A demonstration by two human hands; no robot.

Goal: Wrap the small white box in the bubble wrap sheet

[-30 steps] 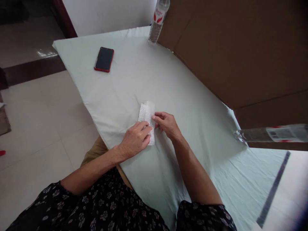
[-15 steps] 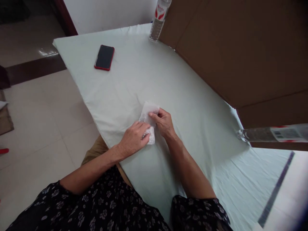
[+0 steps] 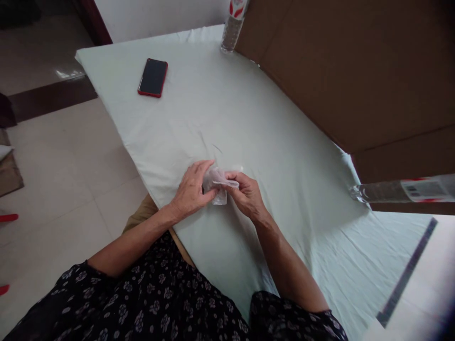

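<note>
And here the white wrap [image 3: 214, 179] is held over the pale cloth [image 3: 270, 128], near the table's left edge: pinched firmly by the right hand [image 3: 247, 192], loosely cupped by the left hand [image 3: 194, 183], whose grip cannot be told. Partly folded, it seems; loose ends are left unsettled. One end is pointed near; the long axis is obscured by crumpling and fingers.

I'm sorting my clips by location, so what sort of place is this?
Probably an ordinary indoor room, perhaps in a home, though a small workplace is possible: there's a pale tiled floor, a plain light wall and a cloth-covered table.
</note>
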